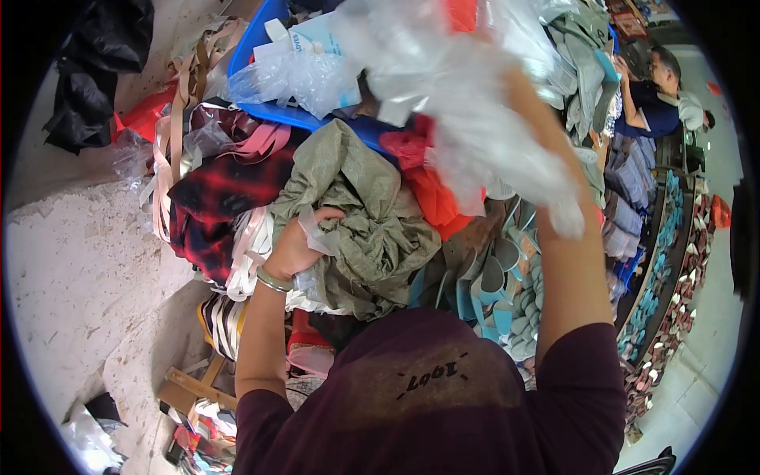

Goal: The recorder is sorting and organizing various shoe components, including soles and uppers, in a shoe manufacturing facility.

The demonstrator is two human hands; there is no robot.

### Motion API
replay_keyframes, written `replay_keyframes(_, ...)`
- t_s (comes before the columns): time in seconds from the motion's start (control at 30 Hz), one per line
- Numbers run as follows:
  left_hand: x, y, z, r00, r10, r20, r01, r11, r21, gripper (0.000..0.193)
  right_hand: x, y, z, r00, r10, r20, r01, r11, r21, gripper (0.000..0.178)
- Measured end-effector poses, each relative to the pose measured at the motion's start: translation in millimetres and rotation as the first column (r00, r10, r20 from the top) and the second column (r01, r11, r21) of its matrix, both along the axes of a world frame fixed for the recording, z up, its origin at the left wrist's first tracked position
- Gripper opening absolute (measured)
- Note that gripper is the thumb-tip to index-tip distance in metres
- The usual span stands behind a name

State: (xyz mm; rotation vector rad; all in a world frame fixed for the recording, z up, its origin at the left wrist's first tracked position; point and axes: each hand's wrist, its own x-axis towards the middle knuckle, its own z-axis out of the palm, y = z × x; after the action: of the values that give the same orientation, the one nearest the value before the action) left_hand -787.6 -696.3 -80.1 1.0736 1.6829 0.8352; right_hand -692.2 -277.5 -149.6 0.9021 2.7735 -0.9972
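My left hand (297,244), with a bangle at its wrist, is closed on the near-left edge of a crumpled grey-green cloth (348,170). A scrap of clear plastic (315,235) lies over its fingers. My right arm (574,277) stretches far forward over the heap. Blurred clear plastic bags (483,119) cover my right hand and trail down along the forearm, so its fingers are hidden. Under the plastic, a red bag (443,202) lies beside the cloth.
A blue plastic bin (273,115) with plastic bags inside stands at the back. Red-and-black plaid fabric (226,194) and pale straps (162,170) lie at left. Grey-blue curved pieces (491,281) sit near my right arm. Another person (653,95) is at the far right, by loaded racks (673,261).
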Motion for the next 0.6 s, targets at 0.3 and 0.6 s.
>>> replay_keyframes(0.3, 31, 45, -2, 0.992, -0.112, 0.063, 0.104, 0.988, 0.111, 0.032, 39, -73, 10, 0.903, -0.286, -0.32, 0.414, 0.778, 0.472, 0.03)
replay_keyframes(0.6, 31, 45, 2, 0.992, -0.111, 0.068, 0.106, 0.991, 0.08, 0.037, 83, -102, -17, 0.964, 0.009, -0.266, 0.017, 0.995, 0.097, 0.041)
